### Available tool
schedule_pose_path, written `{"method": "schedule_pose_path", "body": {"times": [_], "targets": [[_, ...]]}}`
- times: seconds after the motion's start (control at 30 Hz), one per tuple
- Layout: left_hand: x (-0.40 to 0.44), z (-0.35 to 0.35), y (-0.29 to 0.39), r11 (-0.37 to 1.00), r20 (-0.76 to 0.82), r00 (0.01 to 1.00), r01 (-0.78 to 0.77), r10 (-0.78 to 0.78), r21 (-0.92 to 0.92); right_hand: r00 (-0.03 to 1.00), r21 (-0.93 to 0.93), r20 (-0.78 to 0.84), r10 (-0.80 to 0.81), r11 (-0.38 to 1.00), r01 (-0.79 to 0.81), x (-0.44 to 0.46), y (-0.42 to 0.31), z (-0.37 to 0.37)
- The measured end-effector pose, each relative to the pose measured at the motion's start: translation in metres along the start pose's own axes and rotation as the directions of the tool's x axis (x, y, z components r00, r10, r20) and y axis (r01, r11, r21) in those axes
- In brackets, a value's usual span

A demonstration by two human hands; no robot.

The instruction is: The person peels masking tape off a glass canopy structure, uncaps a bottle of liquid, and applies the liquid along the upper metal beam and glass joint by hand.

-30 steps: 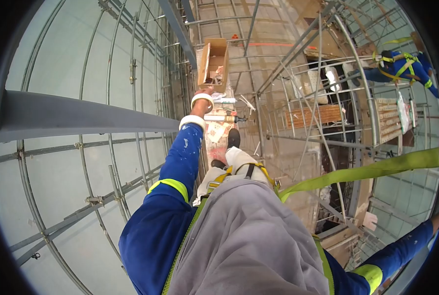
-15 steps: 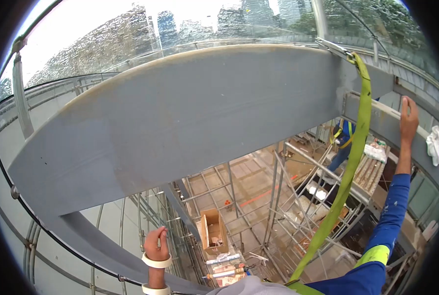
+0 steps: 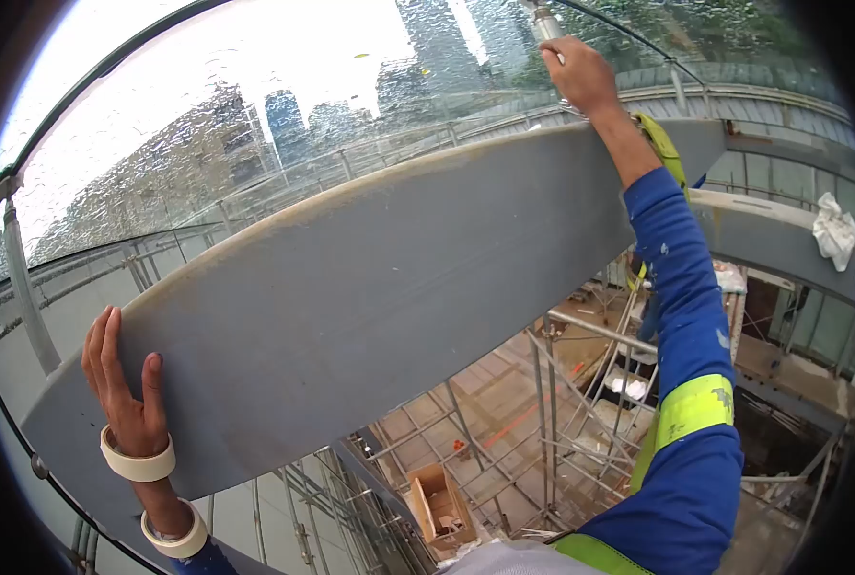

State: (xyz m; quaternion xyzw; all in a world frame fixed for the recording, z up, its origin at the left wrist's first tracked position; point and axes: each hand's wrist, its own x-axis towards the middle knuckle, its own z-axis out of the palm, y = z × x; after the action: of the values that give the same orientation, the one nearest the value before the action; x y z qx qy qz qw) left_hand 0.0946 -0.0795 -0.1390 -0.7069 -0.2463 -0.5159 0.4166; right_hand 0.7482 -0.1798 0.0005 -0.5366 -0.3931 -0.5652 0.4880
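The left hand (image 3: 126, 388) has risen to lie spread against the beam (image 3: 380, 259) slanting across the view, and the right hand (image 3: 583, 75) has moved to curl around the post (image 3: 545, 23) beyond, so both seem braced.

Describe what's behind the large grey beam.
Past the upper edge of the grey beam, a wet-looking clear pane shows; past the lower edge, scaffold poles, brown flooring and an open cardboard box. Whatever its broad face covers cannot be seen.
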Motion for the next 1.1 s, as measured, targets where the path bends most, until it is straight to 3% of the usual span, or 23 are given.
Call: {"method": "schedule_pose_path", "body": {"times": [0.2,0.3,0.37,0.43,0.5,0.57,0.63,0.67,0.73,0.77,0.83,0.93,1.03,1.07,1.1], "targets": [[-0.002,-0.008,-0.008,0.999,0.113,0.993,0.037,-0.035,-0.022,0.998,-0.271,0.035,0.051,0.962,-0.04,0.092,0.06,0.109],[-0.002,-0.011,-0.007,0.999,0.134,0.991,0.026,-0.029,0.022,0.98,-0.213,0.113,0.166,0.967,-0.14,0.118,0.064,0.127],[-0.002,-0.01,-0.008,1.0,0.136,0.99,0.026,-0.028,0.016,0.93,-0.14,0.017,0.367,0.922,-0.361,0.11,0.04,0.113],[-0.004,-0.011,-0.01,1.0,0.138,0.99,0.029,-0.03,0.013,0.932,-0.169,0.104,0.347,0.93,-0.327,0.12,0.046,0.121],[-0.004,-0.012,-0.011,0.998,0.163,0.986,0.007,-0.017,0.059,0.925,-0.128,0.004,0.38,0.918,-0.376,0.121,0.054,0.125],[-0.004,-0.011,-0.01,0.997,0.164,0.986,0.008,-0.02,0.075,0.943,-0.16,0.035,0.332,0.933,-0.322,0.125,0.057,0.127],[-0.005,-0.01,-0.01,0.996,0.166,0.986,0.003,-0.019,0.094,0.975,-0.256,-0.159,0.153,0.948,-0.191,0.136,0.086,0.154],[-0.006,-0.01,-0.01,0.996,0.167,0.986,0.01,-0.025,0.09,0.975,-0.256,-0.158,0.155,0.948,-0.192,0.139,0.094,0.158],[-0.006,-0.01,-0.01,0.996,0.164,0.986,0.022,-0.036,0.087,0.996,-0.409,0.046,0.08,0.911,-0.055,0.151,0.104,0.162],[-0.007,-0.009,-0.012,0.996,0.156,0.987,0.018,-0.032,0.091,0.996,-0.409,0.047,0.079,0.911,-0.053,0.158,0.121,0.176],[-0.006,-0.007,-0.011,0.995,0.151,0.988,0.011,-0.026,0.095,0.985,-0.257,-0.064,-0.162,0.956,0.14,0.169,0.161,0.208],[-0.005,-0.005,-0.007,0.998,0.142,0.989,0.03,-0.039,0.063,0.978,-0.086,0.006,-0.208,0.974,0.208,0.162,0.139,0.202],[-0.004,-0.003,-0.003,0.996,0.136,0.99,0.011,-0.023,0.088,0.991,0.135,0.117,-0.065,0.99,0.049,0.101,0.025,0.14],[-0.003,-0.004,-0.001,0.997,0.135,0.991,0.009,-0.02,0.082,0.983,0.283,0.175,-0.061,0.959,0.009,0.09,0.009,0.132],[-0.002,-0.004,0.0,0.997,0.131,0.991,0.008,-0.018,0.077,0.982,0.288,0.177,-0.058,0.958,0.005,0.076,-0.011,0.118]]}}
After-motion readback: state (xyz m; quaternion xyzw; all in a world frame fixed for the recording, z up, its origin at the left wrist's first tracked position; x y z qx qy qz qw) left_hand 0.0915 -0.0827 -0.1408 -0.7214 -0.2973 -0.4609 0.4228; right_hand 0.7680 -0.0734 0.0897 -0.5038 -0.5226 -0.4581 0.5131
